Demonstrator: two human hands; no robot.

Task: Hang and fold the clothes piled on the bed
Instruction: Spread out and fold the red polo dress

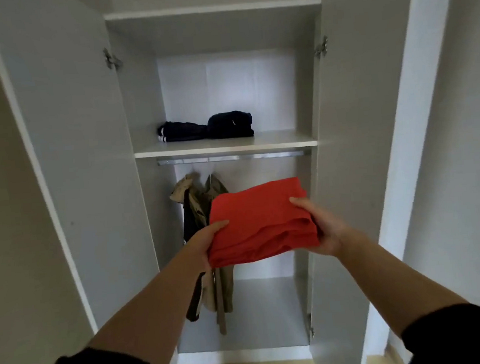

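A folded red garment (261, 223) is held up in front of an open white wardrobe. My left hand (206, 241) grips its left edge, thumb on top. My right hand (322, 227) grips its right edge, thumb on top and fingers underneath. The garment hangs in the air below the wardrobe's shelf (284, 140). Two folded dark garments (205, 128) lie side by side on that shelf, towards its left. Under the shelf runs a metal rail (259, 155), and two khaki garments (202, 196) hang from it on the left, partly hidden behind the red garment.
The wardrobe's two doors stand wide open, the left door (72, 167) and the right door (354, 142). The right part of the shelf and the right stretch of the rail carry nothing. The wardrobe floor (253, 320) is low, with pale flooring in front.
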